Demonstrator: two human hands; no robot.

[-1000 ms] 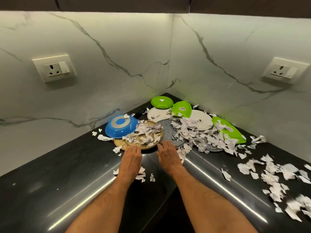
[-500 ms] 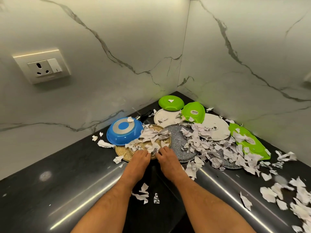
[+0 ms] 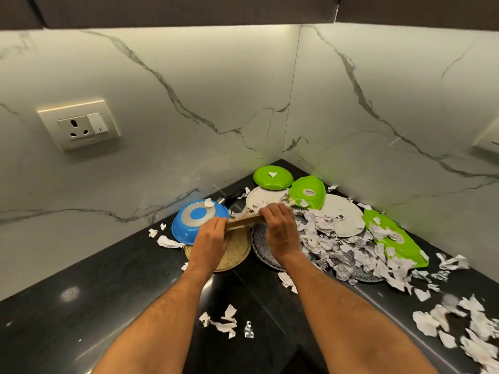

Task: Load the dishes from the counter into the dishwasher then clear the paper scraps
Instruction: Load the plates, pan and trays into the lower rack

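Observation:
Both hands hold a tan speckled plate, lifted and tipped on edge. My left hand grips its left side and my right hand grips its right. A second tan plate lies flat below it. An upturned blue pan sits just to the left. Grey speckled plates, white plates and green plates crowd the corner of the black counter. Torn paper scraps cover much of them.
More scraps lie near the counter's front, and a wide scatter of scraps lies at the right. A long green dish sits by the right wall. Marble walls meet behind the dishes, with a wall socket at the left. Dark cabinets hang overhead.
My hands went from resting at the tan plate's near rim to gripping it and tipping it up. The scraps that lay on it have slid off. The camera tilted upward.

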